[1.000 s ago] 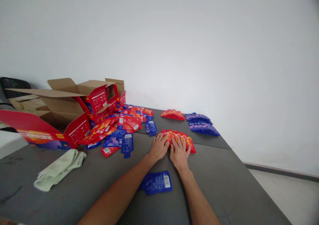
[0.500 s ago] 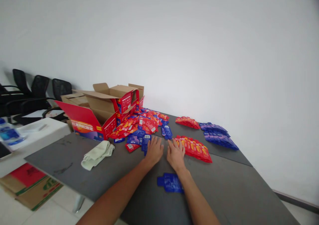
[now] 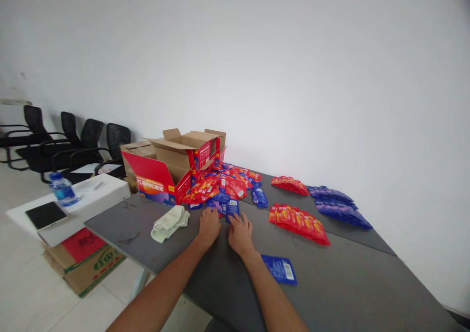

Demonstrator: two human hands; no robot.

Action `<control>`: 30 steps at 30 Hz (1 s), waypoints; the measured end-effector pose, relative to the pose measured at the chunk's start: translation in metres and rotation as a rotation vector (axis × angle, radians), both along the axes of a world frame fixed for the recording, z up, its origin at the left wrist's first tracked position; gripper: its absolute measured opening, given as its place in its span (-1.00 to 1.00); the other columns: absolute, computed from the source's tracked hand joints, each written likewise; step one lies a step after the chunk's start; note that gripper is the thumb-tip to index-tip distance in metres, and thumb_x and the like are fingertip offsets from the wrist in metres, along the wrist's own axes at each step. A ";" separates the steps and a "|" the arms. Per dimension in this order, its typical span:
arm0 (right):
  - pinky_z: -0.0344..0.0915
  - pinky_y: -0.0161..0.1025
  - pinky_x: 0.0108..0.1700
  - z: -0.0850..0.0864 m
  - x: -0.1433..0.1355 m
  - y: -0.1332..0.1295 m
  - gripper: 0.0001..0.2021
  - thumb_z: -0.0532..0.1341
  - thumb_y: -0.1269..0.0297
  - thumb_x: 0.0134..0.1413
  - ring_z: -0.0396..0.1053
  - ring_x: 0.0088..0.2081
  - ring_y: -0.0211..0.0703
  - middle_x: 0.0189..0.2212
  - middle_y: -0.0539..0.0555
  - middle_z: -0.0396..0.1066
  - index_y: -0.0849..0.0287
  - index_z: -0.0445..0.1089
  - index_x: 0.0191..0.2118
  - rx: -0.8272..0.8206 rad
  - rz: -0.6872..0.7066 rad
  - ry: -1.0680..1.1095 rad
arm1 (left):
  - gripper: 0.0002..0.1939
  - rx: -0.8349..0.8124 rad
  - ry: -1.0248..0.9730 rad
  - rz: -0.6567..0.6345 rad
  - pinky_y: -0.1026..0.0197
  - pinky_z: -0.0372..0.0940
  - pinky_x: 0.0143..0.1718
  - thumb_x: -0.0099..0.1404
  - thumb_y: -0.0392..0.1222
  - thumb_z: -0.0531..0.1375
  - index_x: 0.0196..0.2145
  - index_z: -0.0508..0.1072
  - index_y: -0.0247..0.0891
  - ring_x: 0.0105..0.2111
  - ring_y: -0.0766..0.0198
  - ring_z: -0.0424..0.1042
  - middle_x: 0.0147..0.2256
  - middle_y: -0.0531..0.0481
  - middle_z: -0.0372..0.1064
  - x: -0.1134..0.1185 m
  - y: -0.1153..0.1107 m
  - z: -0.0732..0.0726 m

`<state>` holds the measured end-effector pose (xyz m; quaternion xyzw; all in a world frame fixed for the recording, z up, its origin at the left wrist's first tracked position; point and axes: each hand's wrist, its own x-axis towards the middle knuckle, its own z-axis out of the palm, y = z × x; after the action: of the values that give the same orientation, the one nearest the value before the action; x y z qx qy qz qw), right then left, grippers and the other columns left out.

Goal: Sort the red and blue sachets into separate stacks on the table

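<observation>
My left hand is at the front edge of a loose pile of red and blue pouches, fingers reaching toward a purple-blue pouch. Its fingers look apart, and I see nothing held. Just right of it, my right hand has its fingers spread, with the fingertips at the lower end of a flat blue pouch. Beside my right forearm lies another blue pouch, label side up and partly covered by the arm. An overlapping row of red pouches rests to the right.
Open red cartons stand behind the pile at left. A pale cloth lies on the grey table. Further right are another red row and blue rows. A water bottle stands on a white surface.
The view has turned left. My right hand has moved left, away from the red row to the blue pouch by the pile. My left hand has also shifted left off that pouch.
</observation>
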<state>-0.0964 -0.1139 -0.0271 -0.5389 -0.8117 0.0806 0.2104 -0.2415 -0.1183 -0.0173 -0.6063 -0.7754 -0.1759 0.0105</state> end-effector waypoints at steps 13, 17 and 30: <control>-0.09 0.10 0.25 -0.013 -0.001 -0.005 -0.45 -0.02 0.39 0.17 -0.04 0.33 -0.02 0.32 0.15 0.05 0.09 0.13 0.29 -0.099 -0.003 0.042 | -0.66 0.129 0.040 -0.052 0.09 0.28 -0.12 0.37 -0.39 -0.12 -0.10 0.41 -0.35 -0.14 0.05 0.43 -0.15 -0.26 0.43 -0.005 -0.010 0.013; -0.09 0.05 0.26 -0.012 0.004 -0.004 -0.47 0.03 0.44 0.11 0.07 0.28 -0.03 0.24 0.16 0.20 0.11 0.22 0.23 -0.102 0.033 0.149 | -0.76 0.180 -0.328 -0.003 0.16 0.26 -0.16 0.35 -0.36 -0.04 -0.23 0.42 -0.34 -0.20 0.08 0.46 -0.25 -0.27 0.45 -0.012 -0.003 0.023; 0.28 -0.30 -0.31 0.010 0.040 0.019 -0.70 0.09 0.08 0.12 0.43 -0.38 -0.14 -0.41 0.09 0.52 0.18 0.45 -0.32 -0.112 -0.083 0.707 | -0.89 0.183 -1.546 -0.244 0.20 0.40 -0.36 0.03 -0.26 0.25 -0.44 0.38 -0.30 -0.45 0.29 0.43 -0.43 -0.01 0.44 0.045 0.014 0.006</control>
<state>-0.0565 -0.0952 -0.0167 -0.5208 -0.6607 0.2979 0.4512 -0.1961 -0.1046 -0.0115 -0.3895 -0.4732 -0.6106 -0.5015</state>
